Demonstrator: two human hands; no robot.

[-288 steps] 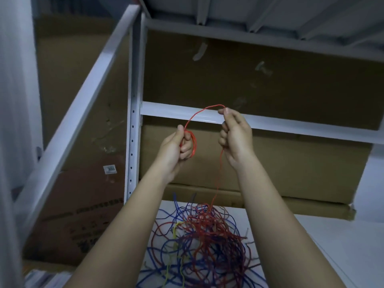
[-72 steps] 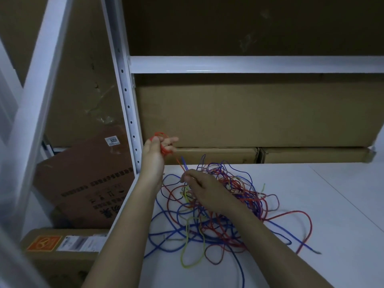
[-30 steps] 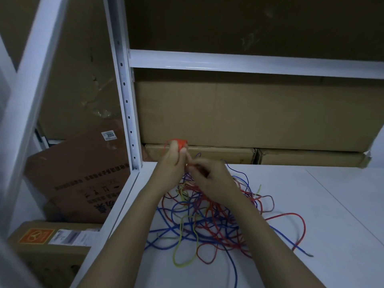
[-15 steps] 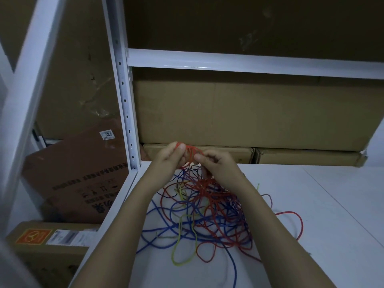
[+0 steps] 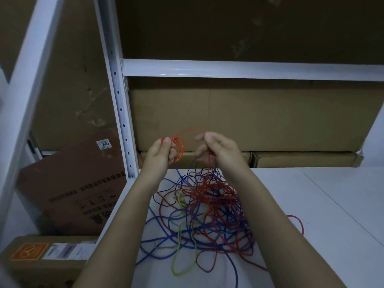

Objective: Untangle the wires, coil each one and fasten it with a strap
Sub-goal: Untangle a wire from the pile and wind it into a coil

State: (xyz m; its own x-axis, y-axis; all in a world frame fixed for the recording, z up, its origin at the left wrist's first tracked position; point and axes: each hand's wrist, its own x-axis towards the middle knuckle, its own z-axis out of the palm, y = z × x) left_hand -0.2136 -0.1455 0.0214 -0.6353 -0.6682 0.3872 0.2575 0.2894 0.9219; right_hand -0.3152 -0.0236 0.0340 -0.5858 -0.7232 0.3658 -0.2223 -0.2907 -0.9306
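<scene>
Here, at the far left, a brown cardboard sheet (image 5: 68, 183) with a 3055 label leans beyond the left edge of the white shelf surface (image 5: 332, 204), and a box with an orange sticker (image 5: 41, 254) lies below it. A white perforated upright (image 5: 120, 113) rises at the surface's back-left corner. The left hand (image 5: 161, 154) is raised above the back-left part of the surface, thumb and fingers pinching a small red coil (image 5: 178, 146) of several loops. From the coil, a red strand arcs across to the right hand (image 5: 220, 152), whose curled fingers grip it; the strand then drops to the tangle of wires (image 5: 207, 215), red, blue and yellow, spread over the left half of the surface between the 2 forearms. Long cardboard boxes (image 5: 249, 119) stand along the back edge.
</scene>
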